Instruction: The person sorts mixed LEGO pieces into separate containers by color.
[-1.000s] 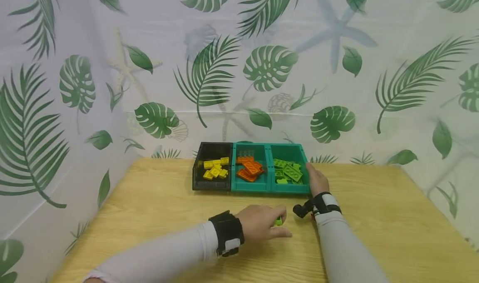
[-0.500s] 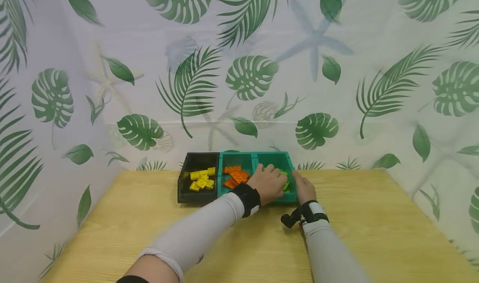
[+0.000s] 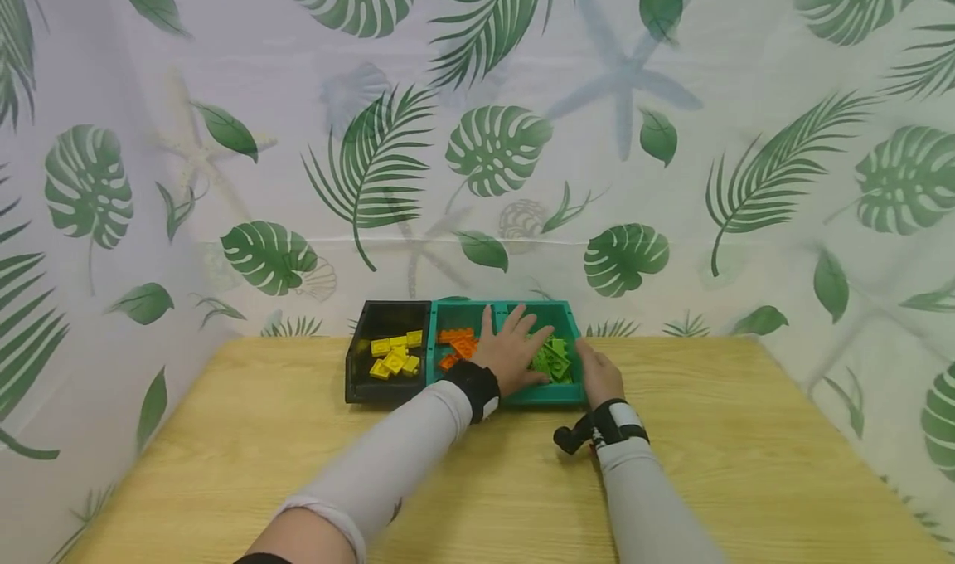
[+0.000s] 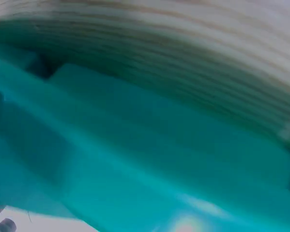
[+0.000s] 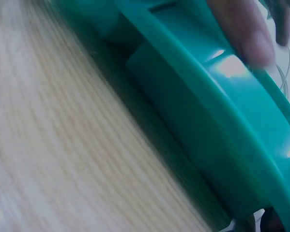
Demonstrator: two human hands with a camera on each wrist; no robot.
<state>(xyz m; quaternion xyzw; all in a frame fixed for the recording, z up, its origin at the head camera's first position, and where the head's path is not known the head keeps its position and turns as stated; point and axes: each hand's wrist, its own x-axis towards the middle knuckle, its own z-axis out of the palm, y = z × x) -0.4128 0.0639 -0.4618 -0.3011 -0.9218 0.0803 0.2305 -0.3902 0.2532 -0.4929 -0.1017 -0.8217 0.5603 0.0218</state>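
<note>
My left hand (image 3: pixel 509 353) is over the right-hand teal storage bin (image 3: pixel 552 395), fingers spread and nothing visible between them. Beneath and beside it lie lime-green toy bricks (image 3: pixel 558 360), partly covered by the hand. My right hand (image 3: pixel 601 376) grips the bin's right side wall; most of its fingers are hidden. The left wrist view is filled by the blurred teal bin wall (image 4: pixel 174 145). In the right wrist view, the teal bin (image 5: pixel 198 121) runs diagonally, with a blurred finger (image 5: pixel 246 34) above its rim.
Orange bricks (image 3: pixel 457 347) lie in the middle teal bin, partly behind the left hand. A black bin (image 3: pixel 388 395) at the left holds yellow bricks (image 3: pixel 395 357). The row of bins stands on a wooden table (image 3: pixel 507 481) near a leaf-patterned backdrop (image 3: pixel 477 216).
My left hand moved from the table into the right-hand bin with a lime-green brick, then spread its fingers and shifted slightly left. The right hand stayed at the bin's side; the view shifted.
</note>
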